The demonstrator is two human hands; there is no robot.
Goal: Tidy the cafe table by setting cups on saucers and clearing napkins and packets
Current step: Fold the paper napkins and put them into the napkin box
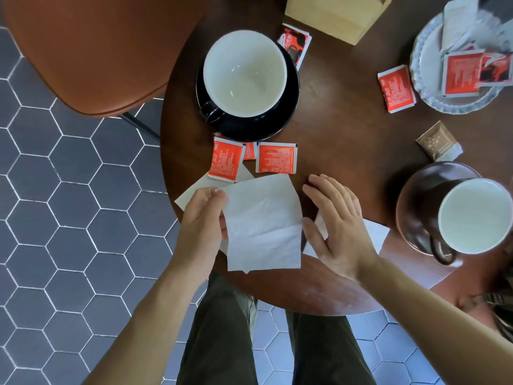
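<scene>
Left hand [204, 218] pinches white napkin [263, 220] (creased), just below black cup [244, 73]. Right hand [337, 226] flat, fingers straight, on second napkin [376, 234].

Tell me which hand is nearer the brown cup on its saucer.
Right. The right hand lies flat on a napkin just left of the brown cup; the left hand, holding another napkin, is farther left.

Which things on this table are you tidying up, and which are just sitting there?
Part of the job:
white napkin held in the left hand
napkin under the right hand
orange packets
brown packet
black cup on black saucer
brown cup on brown saucer

Just there:
wooden box
glass dish
brown chair
</scene>
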